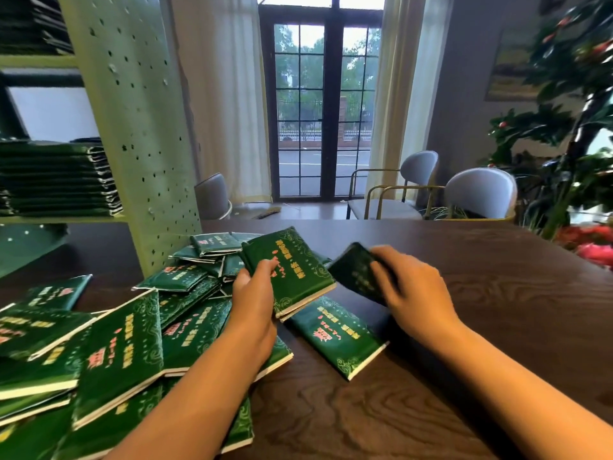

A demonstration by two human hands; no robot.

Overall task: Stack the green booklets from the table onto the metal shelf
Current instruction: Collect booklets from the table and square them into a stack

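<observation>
Left hand (pixel 252 293): closed round the near-left corner of a thin stack of green booklets (pixel 292 268), thumb on the top cover. The stack is raised above the bench (pixel 481 327), cover up and tilted. Its long axis runs from far to near, leaning right. The pale page edges face near-right.

Right hand (pixel 414 293): fingers curled over the right side of a single dark booklet (pixel 356 273), gripping it. This booklet is blurred, so its print cannot be read. It is held off the bench, tilted, with its far corner pointing up and away. It sits just right of the left hand's stack; whether the two touch cannot be told.

A lone booklet (pixel 335 333) lies flat on the bench, cover up, below and between the two hands. Its long axis runs far-left to near-right, and its pale edge is at the near-right end.

A loose pile of booklets (pixel 116 343) covers the left part of the bench, the booklets overlapping and pointing various ways. The left forearm crosses over the pile.

The metal shelf (pixel 139 127) stands at the left, pale green, with a perforated upright. Shelved stacks of booklets (pixel 59 180) lie flat on its middle level, with more on the level above.

Beyond the bench are grey chairs (pixel 481 194), a paned glass door (pixel 323 104) and a leafy plant (pixel 570 144)
</observation>
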